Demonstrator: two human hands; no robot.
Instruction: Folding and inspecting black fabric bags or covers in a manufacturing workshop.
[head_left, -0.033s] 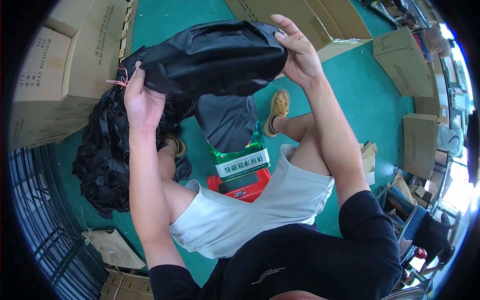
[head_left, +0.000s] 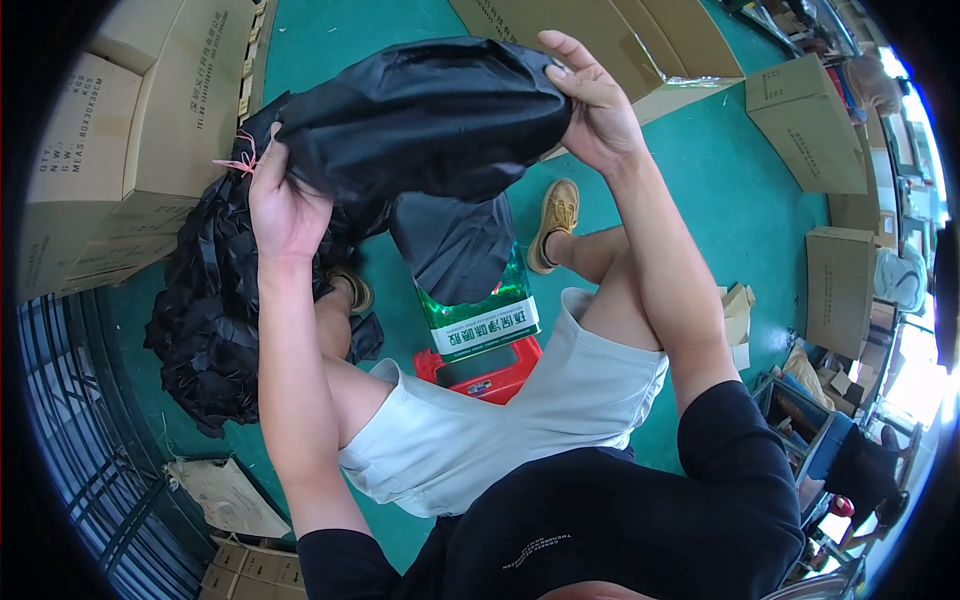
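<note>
Between my two hands a piece of black, slightly shiny sheet material [head_left: 430,120] is held up, bulging and creased along its length. My left hand [head_left: 285,205] grips its left end, thumb along the edge and the other fingers hidden behind. At the right end my right hand [head_left: 600,105] pinches the edge with the thumb, its index finger raised clear. Below hangs or lies another black piece [head_left: 455,245], spread over the top of a green and white tin [head_left: 485,335]. To the left is a large crumpled heap of black pieces [head_left: 215,310], with a pink tie [head_left: 240,160] near its top.
A red plastic stool or frame [head_left: 500,385] is between my legs, by the tin. Tall cardboard boxes [head_left: 190,100] stand at the left, and a big open carton [head_left: 610,50] lies ahead. More cartons [head_left: 840,290] and cluttered shelves line the right. Dark metal bars [head_left: 80,400] stand lower left.
The held black piece has shifted very slightly, its lower left edge sagging a little. Both hands keep their grip.
</note>
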